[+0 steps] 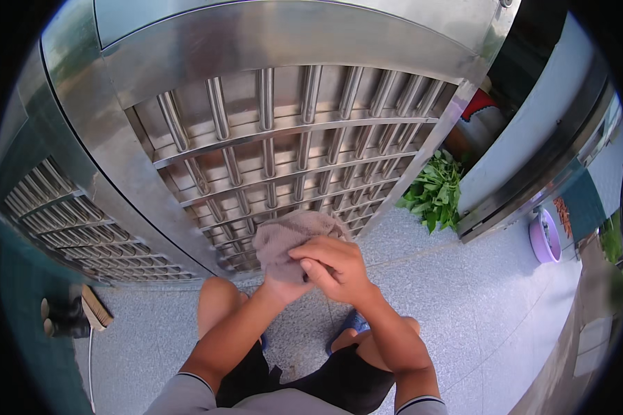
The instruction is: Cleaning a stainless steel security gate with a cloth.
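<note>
A greyish-pink cloth [290, 236] is bunched in front of me, close to the lower part of a stainless steel door [270, 39] with rows of round metal bars. My left hand [284, 284] is mostly covered by the cloth, which lies over it; its fingers are hidden. From the right, my right hand [337, 267] holds the near side of the cloth, its thumb and index finger curled together at the edge. Both hands are close together above the gap between my knees.
A broom [97, 310] and dark boots [65, 317] stand at the left on the speckled tile floor [425, 306]. Green leafy plants [436, 194] lie by the doorway at the right. Farther right is a purple basin [544, 238], beyond the door frame [529, 161].
</note>
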`<action>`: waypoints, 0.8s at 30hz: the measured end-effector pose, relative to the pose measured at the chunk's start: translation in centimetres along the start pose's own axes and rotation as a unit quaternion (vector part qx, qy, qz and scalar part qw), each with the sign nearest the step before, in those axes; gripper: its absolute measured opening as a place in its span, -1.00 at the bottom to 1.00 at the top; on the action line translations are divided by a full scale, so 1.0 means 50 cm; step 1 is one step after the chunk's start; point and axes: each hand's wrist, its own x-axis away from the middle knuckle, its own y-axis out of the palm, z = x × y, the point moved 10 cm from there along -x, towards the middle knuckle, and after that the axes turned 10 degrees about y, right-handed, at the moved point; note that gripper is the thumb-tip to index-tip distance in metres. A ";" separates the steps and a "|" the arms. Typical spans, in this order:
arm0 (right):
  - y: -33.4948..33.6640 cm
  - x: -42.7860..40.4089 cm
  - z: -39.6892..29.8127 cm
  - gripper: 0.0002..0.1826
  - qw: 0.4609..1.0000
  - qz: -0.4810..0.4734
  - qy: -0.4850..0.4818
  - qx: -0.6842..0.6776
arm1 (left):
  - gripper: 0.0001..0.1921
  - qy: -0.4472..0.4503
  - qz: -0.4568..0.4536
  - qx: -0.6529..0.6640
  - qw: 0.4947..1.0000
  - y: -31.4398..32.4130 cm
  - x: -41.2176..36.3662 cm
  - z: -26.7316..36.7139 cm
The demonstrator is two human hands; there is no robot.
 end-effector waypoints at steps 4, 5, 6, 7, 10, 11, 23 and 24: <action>0.007 0.008 -0.023 -0.91 0.999 -0.027 -0.039 0.015 | -0.54 0.066 0.002 -0.071 0.995 0.015 -0.021 0.042; -0.005 0.009 -0.018 -0.90 0.999 0.009 -0.018 0.032 | -0.55 0.086 0.003 -0.093 0.992 0.017 -0.024 0.054; -0.015 0.009 -0.012 -0.88 0.998 0.044 0.001 0.047 | -0.55 0.108 0.004 -0.117 0.987 0.020 -0.025 0.069; -0.010 0.011 -0.012 -0.88 0.998 0.044 -0.002 0.044 | -0.55 0.111 0.004 -0.120 0.987 0.021 -0.022 0.078; -0.058 0.024 0.112 -0.79 0.934 0.149 0.289 -0.148 | -0.30 0.139 -0.095 -0.521 0.837 0.049 -0.001 0.114; -0.067 0.024 0.126 -0.79 0.935 0.147 0.287 -0.148 | -0.30 0.142 -0.094 -0.522 0.836 0.052 0.004 0.110; 0.201 0.115 0.195 -0.63 0.652 -0.026 0.511 -0.559 | -0.26 0.380 -0.182 -0.752 0.506 0.118 0.053 0.140; 0.186 0.118 0.205 -0.64 0.684 -0.079 0.493 -0.531 | -0.37 0.384 -0.164 -0.750 0.512 0.153 0.049 0.150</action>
